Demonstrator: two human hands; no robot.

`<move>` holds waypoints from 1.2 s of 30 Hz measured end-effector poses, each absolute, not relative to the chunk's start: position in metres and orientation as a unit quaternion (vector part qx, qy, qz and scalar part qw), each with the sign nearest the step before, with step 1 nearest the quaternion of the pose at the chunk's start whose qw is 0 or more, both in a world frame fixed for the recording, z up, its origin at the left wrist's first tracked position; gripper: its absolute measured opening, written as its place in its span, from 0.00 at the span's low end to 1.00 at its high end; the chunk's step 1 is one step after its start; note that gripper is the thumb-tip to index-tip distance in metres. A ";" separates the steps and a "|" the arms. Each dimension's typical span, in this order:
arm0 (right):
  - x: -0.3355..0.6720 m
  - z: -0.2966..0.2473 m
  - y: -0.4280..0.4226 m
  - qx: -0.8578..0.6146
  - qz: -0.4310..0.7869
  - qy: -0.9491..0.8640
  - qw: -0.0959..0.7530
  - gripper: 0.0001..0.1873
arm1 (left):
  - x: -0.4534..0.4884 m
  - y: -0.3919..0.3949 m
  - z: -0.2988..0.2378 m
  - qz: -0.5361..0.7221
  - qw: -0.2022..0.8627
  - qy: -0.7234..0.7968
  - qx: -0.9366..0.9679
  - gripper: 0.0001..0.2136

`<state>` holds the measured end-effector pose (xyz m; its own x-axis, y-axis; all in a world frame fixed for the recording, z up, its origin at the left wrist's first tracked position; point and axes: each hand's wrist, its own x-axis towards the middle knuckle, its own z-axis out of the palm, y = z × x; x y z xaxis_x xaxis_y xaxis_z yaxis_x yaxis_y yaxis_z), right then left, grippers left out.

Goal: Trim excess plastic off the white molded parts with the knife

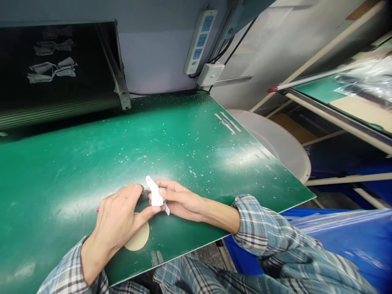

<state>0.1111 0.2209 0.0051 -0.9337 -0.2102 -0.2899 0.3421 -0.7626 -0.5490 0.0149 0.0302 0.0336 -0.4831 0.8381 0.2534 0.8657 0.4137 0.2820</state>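
1. Since the work is brought in over the near corner of the green bench mat [190,163], both forearms are extended across its edge, which appears to steady the hands.
2. A white strip-shaped piece [156,195] is held almost upright between the two hands, just above the mat, so that it seems to be kept off the white-flecked surface.
3. The left hand [118,216] is closed in a pinch, with the thumb pressed against the lower part of the piece and the fingers curved round behind it.
4. The right hand [180,200] is also grasping, its fingertips being set against the piece from the opposite side, so that it appears to be braced from both directions.
5. A slim pink-tipped object [97,209] is seen projecting beyond the left hand, but whether it is gripped cannot be told.
6. A round beige patch [137,239] is seen on the mat beneath the left hand.
7. Farther off, white fabric-like pieces [52,69] are laid in separate clusters on a dark conveyor belt [18,61], probably to prevent tangling, and a power strip [200,42] is mounted above the bench, clear of the work surface.
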 end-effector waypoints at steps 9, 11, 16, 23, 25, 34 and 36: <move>0.114 0.005 0.223 0.065 -0.923 0.346 0.154 0.22 | 0.010 0.026 0.038 -0.223 -0.025 -0.815 -0.535 0.24; 0.115 0.005 0.224 0.071 -0.919 0.354 0.160 0.23 | 0.008 0.025 0.040 -0.217 -0.057 -0.814 -0.536 0.25; 0.115 0.006 0.223 0.077 -0.913 0.364 0.165 0.23 | 0.006 0.024 0.044 -0.216 -0.132 -0.810 -0.529 0.23; 0.114 0.006 0.222 0.086 -0.910 0.374 0.157 0.23 | 0.005 0.023 0.044 -0.267 -0.237 -0.780 -0.514 0.22; 0.113 0.006 0.222 0.086 -0.911 0.375 0.150 0.23 | 0.005 0.022 0.043 -0.303 -0.272 -0.766 -0.498 0.22; 0.113 0.008 0.223 0.061 -0.895 0.417 0.148 0.23 | 0.006 0.027 0.036 -0.451 -0.112 -0.786 -0.408 0.11; 0.113 0.007 0.222 0.054 -0.902 0.404 0.138 0.22 | 0.008 0.029 0.033 -0.458 -0.110 -0.779 -0.414 0.07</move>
<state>0.1130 0.2218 0.0069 -0.9558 -0.2059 -0.2099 0.2937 -0.6346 -0.7148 0.0075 0.0286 0.0326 -0.6324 0.7464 0.2073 0.5443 0.2378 0.8044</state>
